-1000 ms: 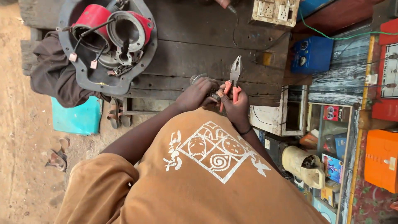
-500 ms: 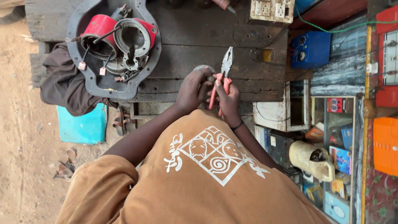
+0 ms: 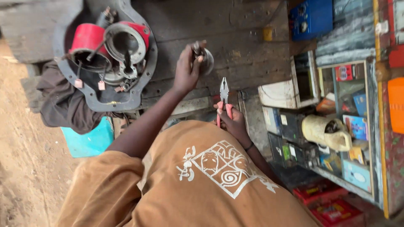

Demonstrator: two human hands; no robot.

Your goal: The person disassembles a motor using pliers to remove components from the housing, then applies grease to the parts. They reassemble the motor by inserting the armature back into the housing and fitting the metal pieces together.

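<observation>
The two hands, which were bunched together over the pliers and a small part half a second ago, have now come apart: the left hand has lifted away and holds a small round metal part pinched in its fingers above the dark wooden desk, while the right hand has dropped back toward the body, closed around the red handles of the pliers, whose tips point up and grip nothing. That suggests the part has been freed from the tool and is being looked over or carried alone. To the left on the desk lies a grey motor housing with red coils and loose wire ends, a dark cloth hanging below it near a teal box. To the right, well apart, stand a blue box, a white open box and crowded shelves with a pale jug. Nothing lies between the hands.
</observation>
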